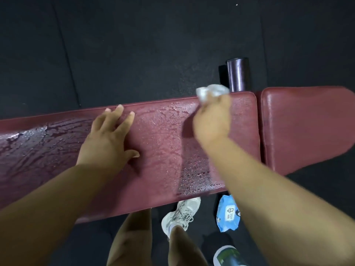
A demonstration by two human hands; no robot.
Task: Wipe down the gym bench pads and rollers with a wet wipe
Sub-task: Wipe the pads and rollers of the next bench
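Observation:
A long maroon bench pad [159, 143] runs across the view, with wet streaks at its left end and near its front edge. My left hand [109, 135] rests flat on it, fingers spread. My right hand [212, 121] grips a crumpled white wet wipe [211, 93] at the pad's far edge, near its right end. A second maroon seat pad [307, 127] lies to the right across a narrow gap. A dark roller [237, 74] stands behind the bench, just beyond the wipe.
A blue wet-wipe packet [228, 214] lies on the black rubber floor [134, 45] beneath my right forearm. My legs and a white sneaker [182, 214] are in front of the bench. A green and white object [228, 256] sits at the bottom edge.

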